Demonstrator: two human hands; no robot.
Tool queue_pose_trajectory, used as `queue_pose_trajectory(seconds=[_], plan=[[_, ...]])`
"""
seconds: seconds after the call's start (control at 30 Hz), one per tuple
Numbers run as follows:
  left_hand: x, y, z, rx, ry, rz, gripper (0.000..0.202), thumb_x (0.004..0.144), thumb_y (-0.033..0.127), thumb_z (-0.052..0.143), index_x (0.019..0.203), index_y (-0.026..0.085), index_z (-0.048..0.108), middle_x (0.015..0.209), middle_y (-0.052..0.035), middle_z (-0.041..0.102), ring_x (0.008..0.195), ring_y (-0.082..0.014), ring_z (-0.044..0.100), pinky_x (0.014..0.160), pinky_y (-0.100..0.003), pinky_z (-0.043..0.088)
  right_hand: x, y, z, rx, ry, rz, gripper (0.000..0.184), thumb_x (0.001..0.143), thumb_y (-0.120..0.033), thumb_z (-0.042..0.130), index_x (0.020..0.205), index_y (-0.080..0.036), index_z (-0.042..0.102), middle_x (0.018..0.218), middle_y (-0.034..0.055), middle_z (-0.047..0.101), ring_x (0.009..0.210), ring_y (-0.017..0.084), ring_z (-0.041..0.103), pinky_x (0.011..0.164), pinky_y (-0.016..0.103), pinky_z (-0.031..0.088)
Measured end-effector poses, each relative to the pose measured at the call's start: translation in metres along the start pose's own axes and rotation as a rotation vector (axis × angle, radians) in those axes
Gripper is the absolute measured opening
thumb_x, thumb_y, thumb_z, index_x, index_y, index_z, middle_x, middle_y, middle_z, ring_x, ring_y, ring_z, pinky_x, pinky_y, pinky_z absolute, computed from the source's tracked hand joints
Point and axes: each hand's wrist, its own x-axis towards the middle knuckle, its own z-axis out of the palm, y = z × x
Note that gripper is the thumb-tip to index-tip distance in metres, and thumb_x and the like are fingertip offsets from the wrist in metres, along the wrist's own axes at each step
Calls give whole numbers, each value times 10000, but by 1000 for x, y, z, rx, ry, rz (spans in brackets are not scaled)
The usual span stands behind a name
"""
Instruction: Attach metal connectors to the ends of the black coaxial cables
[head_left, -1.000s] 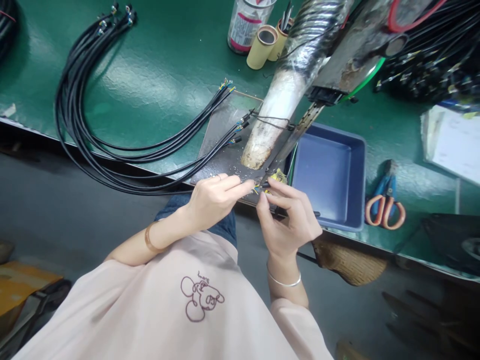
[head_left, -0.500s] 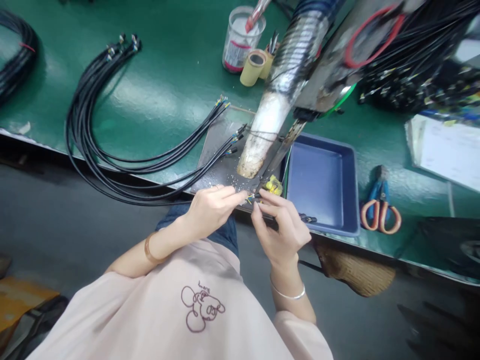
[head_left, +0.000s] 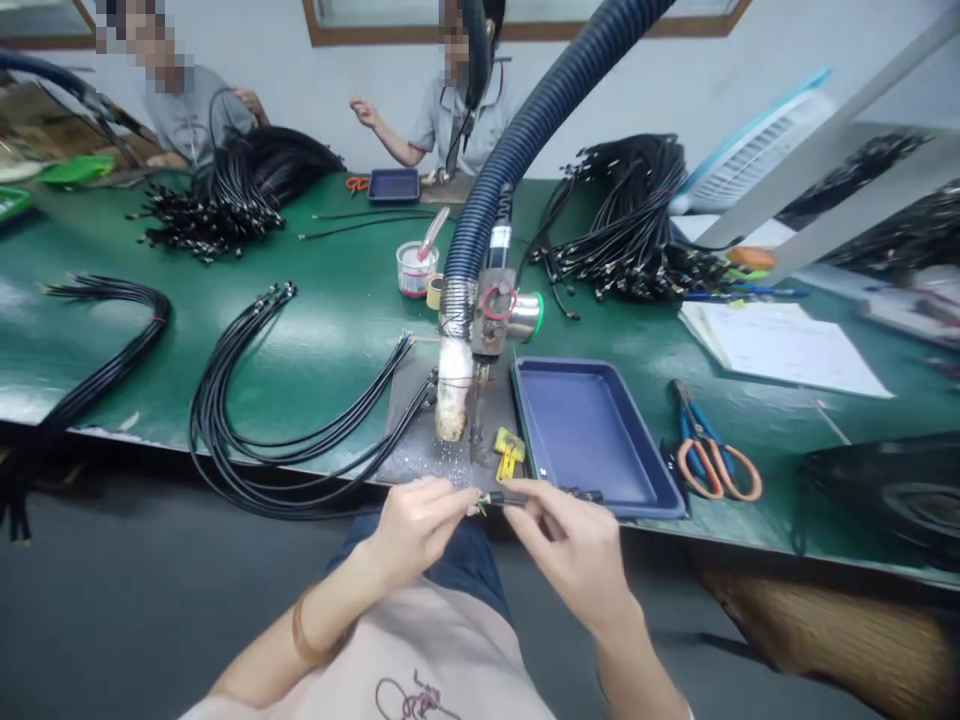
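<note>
My left hand (head_left: 416, 525) and my right hand (head_left: 581, 545) meet at the table's near edge. Both are closed in a pinch on the stripped end of a black cable (head_left: 501, 498), whose thin coloured wires stick out between my fingertips. The cable's black sheath runs right under my right fingers. Just beyond my hands a soldering station (head_left: 480, 360) stands on a dark mat (head_left: 420, 450), with a ribbed blue fume hose (head_left: 540, 110) arching over it. A small yellow part (head_left: 510, 452) lies on the mat.
A bundle of looped black cables (head_left: 247, 420) lies left of the mat. A blue tray (head_left: 592, 435) and orange-handled scissors (head_left: 709, 455) sit to the right. Papers (head_left: 780, 345), a jar (head_left: 416, 268) and cable piles (head_left: 637, 230) lie farther back. Two other people sit at the far side.
The camera has tilted up, so the far side of the table and two people now show. My hands stay pinched on the cable end near the table edge.
</note>
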Motion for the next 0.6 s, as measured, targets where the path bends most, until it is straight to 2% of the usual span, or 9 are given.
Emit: queue_pose_trajectory(seconds=[0.1, 0.2, 0.37, 0.47, 0.53, 0.6], plan=[[0, 2, 1, 15, 22, 2, 295, 1030, 191, 430, 966, 145, 714, 654, -20, 674, 559, -120, 598, 549, -235, 494, 7, -3, -1, 113, -152, 112, 313, 1004, -337, 511, 746, -207, 630, 539, -37, 622, 409, 93, 541, 438, 193, 437], [-1, 3, 3, 30, 72, 3, 263, 1023, 172, 446, 977, 138, 704, 704, -32, 708, 582, -125, 604, 557, -248, 495, 7, -1, 0, 192, -223, 197, 359, 997, -401, 516, 708, -212, 617, 559, -24, 634, 446, 108, 552, 461, 201, 448], [-3, 5, 3, 84, 94, 52, 306, 1027, 159, 412, 948, 139, 707, 681, -40, 706, 551, -122, 572, 538, -249, 473, 3, 0, 0, 281, -261, 300, 388, 967, -458, 555, 678, -205, 608, 558, -16, 623, 467, 113, 543, 485, 210, 450], [-5, 4, 4, 68, 145, 94, 263, 1005, 122, 440, 982, 121, 701, 681, -46, 714, 538, -118, 580, 537, -244, 488, 1, -5, 3, 401, -292, 371, 416, 964, -483, 547, 667, -196, 597, 546, -12, 602, 464, 110, 537, 476, 206, 438], [-7, 3, 5, -27, 195, 106, 248, 997, 111, 451, 982, 108, 699, 682, -50, 725, 537, -112, 610, 533, -228, 500, -2, -9, 8, 508, -296, 406, 452, 969, -499, 528, 641, -192, 576, 536, -5, 593, 466, 112, 543, 471, 206, 436], [-9, 3, 5, -205, 185, 6, 245, 1000, 146, 475, 942, 105, 710, 681, -53, 736, 550, -107, 644, 544, -204, 521, -6, -13, 15, 580, -249, 428, 456, 967, -513, 528, 650, -190, 582, 542, 4, 606, 476, 122, 564, 478, 213, 450]])
